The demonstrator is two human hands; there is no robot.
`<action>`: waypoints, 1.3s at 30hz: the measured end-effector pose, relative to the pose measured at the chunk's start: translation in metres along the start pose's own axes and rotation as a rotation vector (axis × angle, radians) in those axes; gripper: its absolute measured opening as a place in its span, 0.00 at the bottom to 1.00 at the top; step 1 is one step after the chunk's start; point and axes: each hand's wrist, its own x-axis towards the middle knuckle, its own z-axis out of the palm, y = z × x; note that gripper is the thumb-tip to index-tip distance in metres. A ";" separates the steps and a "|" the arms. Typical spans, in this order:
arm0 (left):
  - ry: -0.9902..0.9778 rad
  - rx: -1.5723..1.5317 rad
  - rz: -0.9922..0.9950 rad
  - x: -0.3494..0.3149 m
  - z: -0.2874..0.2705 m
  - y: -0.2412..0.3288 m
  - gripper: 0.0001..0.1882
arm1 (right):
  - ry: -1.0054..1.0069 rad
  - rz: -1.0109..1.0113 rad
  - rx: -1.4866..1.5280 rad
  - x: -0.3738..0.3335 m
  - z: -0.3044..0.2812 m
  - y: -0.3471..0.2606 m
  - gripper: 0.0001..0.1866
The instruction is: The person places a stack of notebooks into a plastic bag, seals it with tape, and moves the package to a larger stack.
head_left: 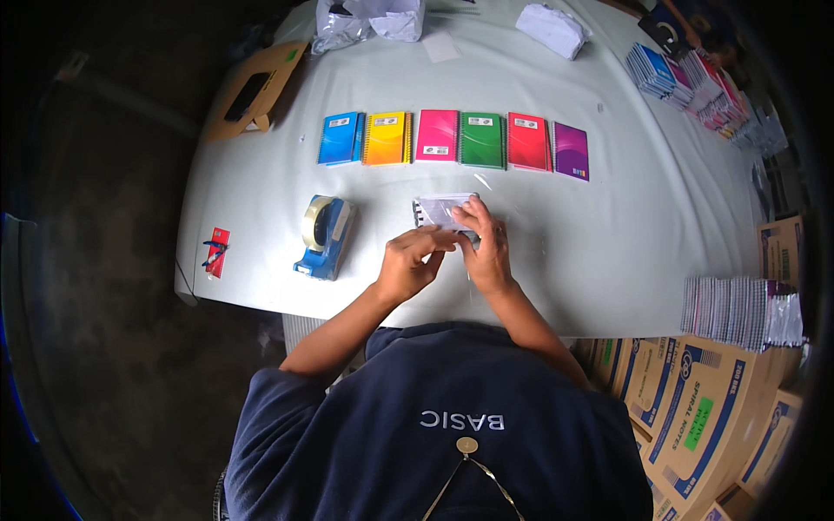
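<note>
A small spiral notebook [441, 208] lies on the table in front of me, pale side up, with dark binding at its left edge. Glossy clear film seems to cover it. My left hand [412, 263] is at its near edge, thumb and fingers pinched together; what sits between them is hidden. Fingers of my right hand [488, 252] curl over the notebook's right part, and its thumb meets the left fingertips. Beyond the hands stands a row of notebooks: blue [339, 139], yellow [386, 139], pink [437, 132], green [481, 139], red [528, 141] and purple [571, 151].
To the left sits a blue tape dispenser [326, 236]; farther left, a pen [214, 253] on a red card [219, 267]. An open cardboard box [271, 82] and plastic bags [369, 22] are at the back. Notebook stacks [730, 311] and cartons [695, 417] line the right.
</note>
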 end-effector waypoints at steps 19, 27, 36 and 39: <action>-0.115 -0.123 -1.361 -0.089 -0.163 -0.085 0.19 | 0.021 -0.095 -0.002 0.004 0.002 0.011 0.26; 0.193 -0.969 -1.121 -0.177 -0.176 -0.073 0.11 | 0.003 -0.139 -0.003 0.005 0.003 0.016 0.26; 0.654 -0.398 -0.701 -0.009 -0.088 -0.006 0.19 | 0.010 -0.159 0.037 0.005 0.003 0.025 0.26; 0.449 -0.777 -0.858 0.025 -0.005 0.057 0.21 | -0.018 -0.176 0.036 0.005 0.001 0.022 0.28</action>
